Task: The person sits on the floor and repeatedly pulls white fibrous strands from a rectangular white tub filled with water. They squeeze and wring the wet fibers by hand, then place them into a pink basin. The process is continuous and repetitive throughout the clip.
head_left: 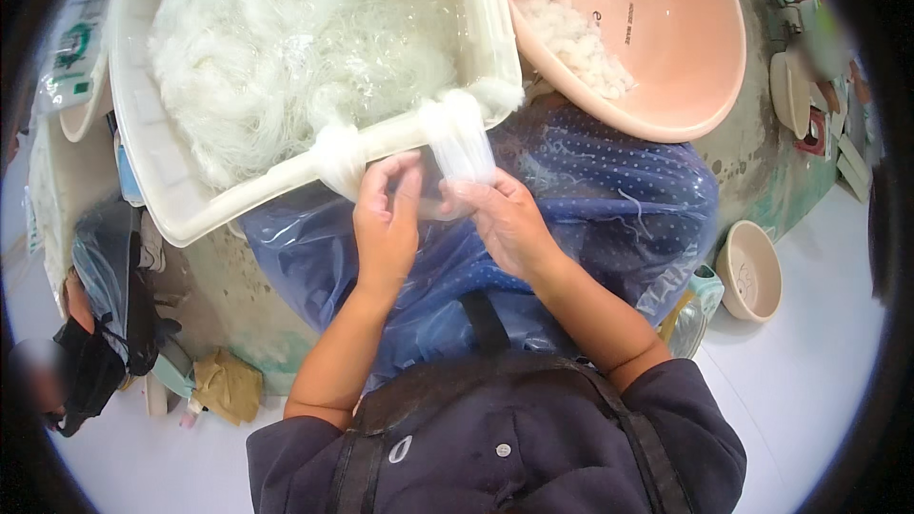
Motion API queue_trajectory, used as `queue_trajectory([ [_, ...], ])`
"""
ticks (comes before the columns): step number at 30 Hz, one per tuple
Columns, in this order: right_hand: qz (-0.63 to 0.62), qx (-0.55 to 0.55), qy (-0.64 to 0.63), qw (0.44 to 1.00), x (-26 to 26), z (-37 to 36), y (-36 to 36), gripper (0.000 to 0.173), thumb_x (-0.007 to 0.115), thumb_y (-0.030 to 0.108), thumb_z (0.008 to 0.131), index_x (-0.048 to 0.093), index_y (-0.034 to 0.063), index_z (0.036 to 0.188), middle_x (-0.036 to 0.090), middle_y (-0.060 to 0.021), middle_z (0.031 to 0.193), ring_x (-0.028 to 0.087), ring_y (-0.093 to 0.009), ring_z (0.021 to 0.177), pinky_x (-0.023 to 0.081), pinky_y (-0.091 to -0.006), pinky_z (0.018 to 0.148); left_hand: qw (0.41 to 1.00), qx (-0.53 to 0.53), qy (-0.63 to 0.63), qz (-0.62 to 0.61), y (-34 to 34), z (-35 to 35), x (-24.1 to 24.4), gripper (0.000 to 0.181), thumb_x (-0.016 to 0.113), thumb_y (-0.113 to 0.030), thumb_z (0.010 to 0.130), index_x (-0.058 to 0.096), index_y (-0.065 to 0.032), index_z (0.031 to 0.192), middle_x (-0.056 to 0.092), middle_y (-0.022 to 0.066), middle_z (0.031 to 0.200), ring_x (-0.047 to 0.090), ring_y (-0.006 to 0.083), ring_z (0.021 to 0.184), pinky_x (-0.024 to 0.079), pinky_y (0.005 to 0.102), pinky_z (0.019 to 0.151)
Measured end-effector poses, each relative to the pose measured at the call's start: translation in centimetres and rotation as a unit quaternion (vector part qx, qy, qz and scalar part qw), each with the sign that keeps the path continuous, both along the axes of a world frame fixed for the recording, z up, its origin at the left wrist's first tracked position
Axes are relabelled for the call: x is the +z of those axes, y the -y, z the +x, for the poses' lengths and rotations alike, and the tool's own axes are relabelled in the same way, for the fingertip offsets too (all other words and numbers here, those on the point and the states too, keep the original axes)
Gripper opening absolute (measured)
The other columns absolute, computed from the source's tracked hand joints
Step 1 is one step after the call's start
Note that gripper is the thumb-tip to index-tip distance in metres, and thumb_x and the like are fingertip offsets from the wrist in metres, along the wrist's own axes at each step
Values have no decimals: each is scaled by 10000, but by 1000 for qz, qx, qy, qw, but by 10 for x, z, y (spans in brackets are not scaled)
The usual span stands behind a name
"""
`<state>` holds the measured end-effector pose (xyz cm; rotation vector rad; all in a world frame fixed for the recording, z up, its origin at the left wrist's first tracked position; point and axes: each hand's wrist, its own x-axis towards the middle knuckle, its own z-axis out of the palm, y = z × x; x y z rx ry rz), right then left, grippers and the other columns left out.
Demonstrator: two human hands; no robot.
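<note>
A white rectangular plastic tub (235,210) stands before me, holding a tangled mass of wet, pale fibres (285,57). Over its near rim hangs a smooth white bundle of fibres (460,139), its lower end pinched between the thumb and fingers of my right hand (507,221). My left hand (389,218) is just below the rim, thumb and fingers curled towards each other; whether a thin strand lies between them is unclear. Beside it, a second white fibre clump (339,157) is draped over the rim. A faint, translucent strip shows between my hands.
A pink plastic basin (685,50) with white fluffy clumps (575,46) adjoins the tub on the right. Clear plastic sheeting covers the blue dotted cloth (607,185) on my lap. A small beige basin (750,271) stands right. Other people are partly visible at both sides.
</note>
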<state>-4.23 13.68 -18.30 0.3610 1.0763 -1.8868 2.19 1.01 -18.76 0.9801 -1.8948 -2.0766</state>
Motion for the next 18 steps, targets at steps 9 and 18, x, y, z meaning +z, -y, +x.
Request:
queue_trajectory([
  [9,34,63,-33,997,3,2,-5,260,660,144,797,557,13,998,585,-29,860,546,-99,736,458,-237,659,966,-45,72,245,6,-6,14,220,598,-194,860,603,8,946,551,30,942,530,101,852,440,248,760],
  [18,-24,35,46,998,7,-2,-9,193,644,163,796,592,41,936,586,-10,821,503,-79,650,419,-216,590,980,-27,19,196,-2,-2,22,103,643,-99,824,637,5,826,595,25,863,551,86,791,431,231,724],
])
